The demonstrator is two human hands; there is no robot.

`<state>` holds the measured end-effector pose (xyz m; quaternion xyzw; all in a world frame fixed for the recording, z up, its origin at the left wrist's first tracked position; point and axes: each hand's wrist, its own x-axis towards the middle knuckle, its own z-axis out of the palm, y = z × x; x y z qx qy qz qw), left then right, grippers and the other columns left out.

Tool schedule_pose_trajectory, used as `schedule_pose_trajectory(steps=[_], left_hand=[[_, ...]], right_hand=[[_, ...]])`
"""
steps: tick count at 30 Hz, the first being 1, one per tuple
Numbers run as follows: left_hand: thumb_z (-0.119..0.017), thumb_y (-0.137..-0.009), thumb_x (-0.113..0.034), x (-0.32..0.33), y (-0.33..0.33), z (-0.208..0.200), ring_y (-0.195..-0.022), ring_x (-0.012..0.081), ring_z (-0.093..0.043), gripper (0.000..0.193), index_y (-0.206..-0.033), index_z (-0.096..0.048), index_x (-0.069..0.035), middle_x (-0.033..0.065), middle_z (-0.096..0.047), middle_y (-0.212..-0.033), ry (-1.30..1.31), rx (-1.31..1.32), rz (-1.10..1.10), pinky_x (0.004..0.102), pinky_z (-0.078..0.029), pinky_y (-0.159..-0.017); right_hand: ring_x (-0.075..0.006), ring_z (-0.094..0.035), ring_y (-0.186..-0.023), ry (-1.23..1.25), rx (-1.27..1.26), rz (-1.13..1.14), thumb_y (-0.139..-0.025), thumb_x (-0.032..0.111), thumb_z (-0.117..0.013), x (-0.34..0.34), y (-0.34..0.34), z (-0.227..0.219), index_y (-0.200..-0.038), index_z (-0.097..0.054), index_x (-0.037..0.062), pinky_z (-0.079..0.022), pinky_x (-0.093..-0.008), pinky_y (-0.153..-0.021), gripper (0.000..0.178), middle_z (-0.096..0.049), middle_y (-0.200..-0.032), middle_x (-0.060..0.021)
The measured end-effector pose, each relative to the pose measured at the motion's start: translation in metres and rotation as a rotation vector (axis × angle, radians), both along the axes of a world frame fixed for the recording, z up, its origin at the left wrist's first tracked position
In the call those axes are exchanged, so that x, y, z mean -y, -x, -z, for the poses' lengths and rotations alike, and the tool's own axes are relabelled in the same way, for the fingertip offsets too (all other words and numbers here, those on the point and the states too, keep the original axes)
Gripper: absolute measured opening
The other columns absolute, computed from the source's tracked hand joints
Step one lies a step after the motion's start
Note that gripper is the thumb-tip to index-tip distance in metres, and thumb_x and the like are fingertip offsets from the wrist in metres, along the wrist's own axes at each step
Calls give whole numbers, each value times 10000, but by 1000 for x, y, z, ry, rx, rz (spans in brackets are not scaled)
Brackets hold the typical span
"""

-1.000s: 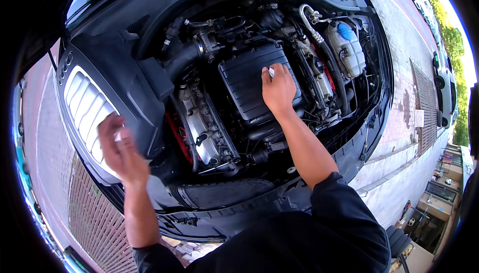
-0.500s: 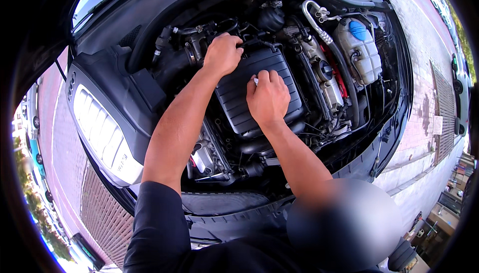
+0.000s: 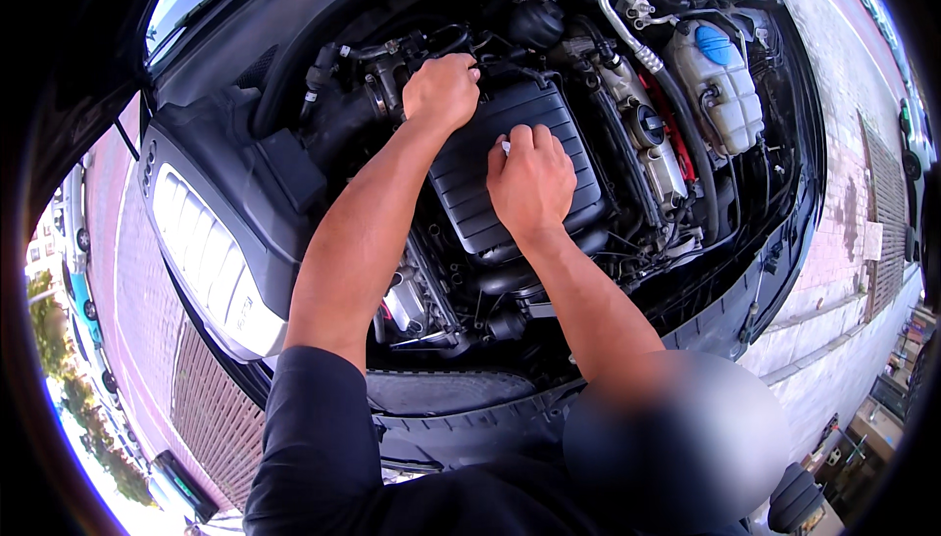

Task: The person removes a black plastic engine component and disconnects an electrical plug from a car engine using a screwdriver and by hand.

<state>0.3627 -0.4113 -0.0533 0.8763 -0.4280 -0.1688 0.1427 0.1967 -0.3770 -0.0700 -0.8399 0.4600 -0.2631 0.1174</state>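
Observation:
A black ribbed engine part (image 3: 510, 213), like an intake manifold cover, sits in the middle of the open engine bay. My left hand (image 3: 441, 92) is at its far left corner, fingers curled down; whatever they grip is hidden beneath them. Over the ribbed top is my right hand (image 3: 534, 183), closed, with a small white piece (image 3: 506, 146) showing between thumb and forefinger. The rest of that piece is covered by the hand, and its kind cannot be made out.
A large black and silver engine cover (image 3: 211, 262) lies at the left of the bay. To the right are a black oil filler cap (image 3: 647, 126), a thick hose (image 3: 691, 134) and a translucent coolant tank (image 3: 730, 105) with a blue cap. The front bumper edge runs between me and the engine.
The whole view has shifted a little, so the engine bay appears farther right and higher. Both hands stay at nearly the same spots on the ribbed part.

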Motion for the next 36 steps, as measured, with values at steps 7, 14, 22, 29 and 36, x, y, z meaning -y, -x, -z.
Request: schedule_pose_trajectory(steps=[7, 14, 22, 29, 36], left_hand=[[-717, -926, -323, -1, -6, 5, -1081, 373, -698, 347, -1181, -757, -91, 180, -746, -1125, 6, -80, 112, 453, -533, -970], [-687, -922, -276, -3, -8, 31, -974, 377, -722, 293, -1104, -770, -61, 191, -760, -996, 204, -141, 4, 444, -546, -920], [-711, -895, -230, -3, -7, 38, -868, 351, -735, 244, -998, -762, -15, 177, -759, -888, 285, -84, 30, 423, -560, -845], [-728, -869, -176, -2, -10, 37, -782, 278, -745, 209, -976, -757, 0, 160, -758, -839, 306, -95, 51, 365, -567, -769], [-732, -826, -187, -1, -10, 33, -841, 333, -739, 214, -952, -763, -17, 174, -756, -861, 270, -160, 20, 405, -566, -837]], right_hand=[[-281, -644, -847, -11, -29, 9, -874, 182, -701, 0, 1, -1, -861, -616, 86, -508, -420, -732, 129, -612, -854, -76], [-283, -644, -856, -24, -33, 1, -885, 189, -697, 0, -1, -1, -871, -616, 89, -509, -424, -741, 130, -613, -866, -80], [-281, -642, -851, -25, -8, 6, -877, 181, -699, -1, -1, -1, -872, -616, 91, -503, -424, -738, 122, -612, -867, -79], [-278, -638, -832, -27, 27, 6, -855, 175, -716, 0, 0, -1, -857, -619, 88, -495, -414, -723, 130, -607, -860, -77], [-309, -647, -854, -77, 39, -7, -893, 160, -688, 1, 2, -5, -880, -611, 64, -516, -442, -747, 124, -617, -865, -102]])
